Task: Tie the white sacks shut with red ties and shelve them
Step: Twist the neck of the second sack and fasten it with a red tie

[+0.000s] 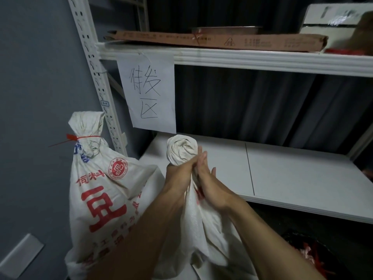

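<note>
Your left hand (178, 175) grips the twisted neck of the white woven plastic sack (201, 229), with the fingers curled tightly round the cloth. Your right hand (204, 178) lies against the same neck from the right side. Its fingers are almost straight and press on the fabric, and the thumb stands a little apart. Above both hands the sack mouth makes a round, crumpled bunch. This sack hangs near you, in front of the near edge of the smooth white lower shelf board (282, 178), and no tie shows on its neck.

To the left, beside the perforated white metal shelf post (96, 77), stands a second white woven sack with red printed characters (96, 188). Its neck is closed by a thin red plastic tie (86, 137), whose tail points left. A white paper sheet with black handwriting (149, 93) hangs from the upper shelf edge. On that upper shelf lies a long flat brown cardboard box (222, 40). Behind the shelf hangs dark folded cloth.
</note>
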